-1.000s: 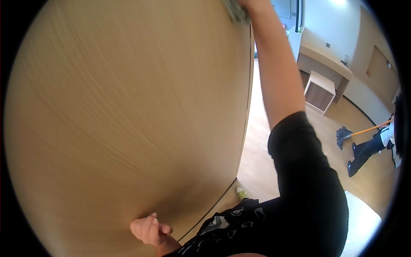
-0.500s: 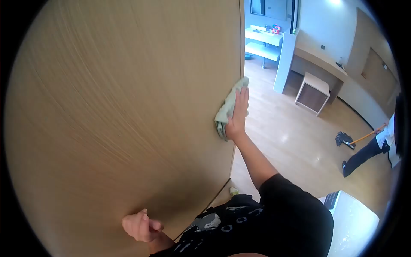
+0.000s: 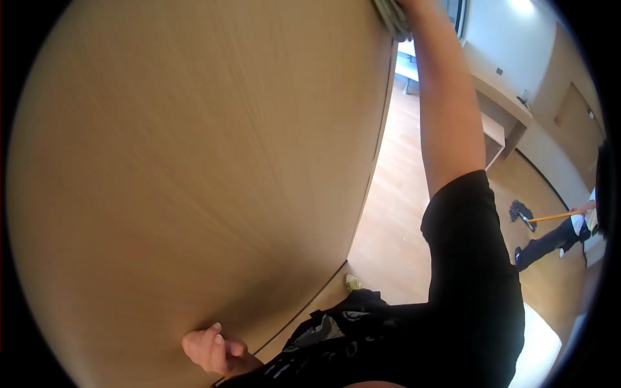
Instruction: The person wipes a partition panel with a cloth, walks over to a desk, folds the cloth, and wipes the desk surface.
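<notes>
A large wooden panel (image 3: 213,161) fills the left and middle of the view. My right arm reaches up along its right edge, and my right hand (image 3: 414,5) is mostly cut off by the top of the frame. A grey-green cloth (image 3: 392,19) is at that hand, against the panel near its edge; the fingers are out of sight. Low on the panel, my left hand (image 3: 212,348) is curled with its fingers bent in, close to the surface. Whether anything is inside it is hidden.
At the right, a person (image 3: 556,242) holds a mop (image 3: 521,212) on the floor. A desk (image 3: 498,97) and a small cabinet (image 3: 493,132) stand along the far wall. A white surface (image 3: 537,346) lies at the lower right, near my body.
My right hand has gone from halfway up the panel's edge to the top of the view, with the cloth. My left hand has barely moved. The other person's legs have shifted.
</notes>
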A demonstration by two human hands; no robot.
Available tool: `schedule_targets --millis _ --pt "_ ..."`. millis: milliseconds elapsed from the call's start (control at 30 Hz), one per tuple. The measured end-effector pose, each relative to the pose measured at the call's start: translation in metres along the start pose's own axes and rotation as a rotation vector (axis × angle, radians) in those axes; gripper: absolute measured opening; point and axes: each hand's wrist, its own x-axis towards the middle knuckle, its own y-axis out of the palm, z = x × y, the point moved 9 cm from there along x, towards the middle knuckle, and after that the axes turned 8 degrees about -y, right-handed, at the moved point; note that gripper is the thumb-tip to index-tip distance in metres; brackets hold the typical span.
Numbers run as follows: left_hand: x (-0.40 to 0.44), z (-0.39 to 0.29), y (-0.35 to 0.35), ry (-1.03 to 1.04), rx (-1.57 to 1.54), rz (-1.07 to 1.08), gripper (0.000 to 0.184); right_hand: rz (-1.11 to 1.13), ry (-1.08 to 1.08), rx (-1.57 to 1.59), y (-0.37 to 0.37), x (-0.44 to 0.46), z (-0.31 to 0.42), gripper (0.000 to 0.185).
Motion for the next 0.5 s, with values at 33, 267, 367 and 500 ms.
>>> schedule_targets --millis 33,267,367,500 --pt "0.002 0.001 -0.001 0.014 -0.001 -0.012 0.040 -0.002 -0.018 -0.004 0.000 0.003 -0.005 0.057" --pt "0.010 0.005 -0.009 -0.019 -0.076 -0.032 0.043 0.090 0.244 0.049 -0.018 -0.114 0.046 0.067" --pt "0.021 0.003 -0.005 0.001 -0.079 -0.046 0.042 0.101 0.448 0.074 -0.030 -0.194 0.084 0.069" --pt "0.036 0.001 0.004 -0.029 -0.029 -0.060 0.038 0.187 0.643 0.144 -0.037 -0.297 0.138 0.074"
